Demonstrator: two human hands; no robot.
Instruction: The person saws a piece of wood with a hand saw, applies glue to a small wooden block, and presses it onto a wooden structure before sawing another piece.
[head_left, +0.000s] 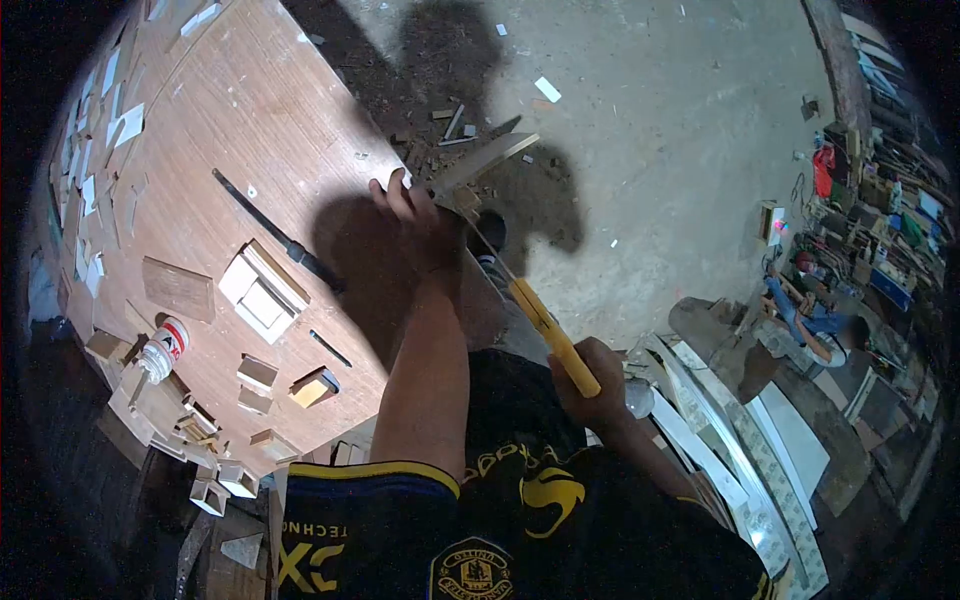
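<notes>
My right hand point(590, 385) is wrapped round the yellow handle of a saw point(553, 335), whose thin blade points up and left toward the workbench's edge. My left hand point(415, 220) lies at that edge on a wooden board point(480, 165), which juts out over the floor. Its fingers are bent, and their grip on the board is partly in shadow. The blade's tip is close to the board beside my left hand; whether they touch is hard to tell.
On the wooden tabletop point(250, 100) are a long dark tool point(270, 225), a small wooden box frame point(265, 290), a pen point(330, 348), a white tub point(165, 350) and several wood pieces. A person point(815, 335) sits at the far right. Long panels point(710, 440) lie at lower right.
</notes>
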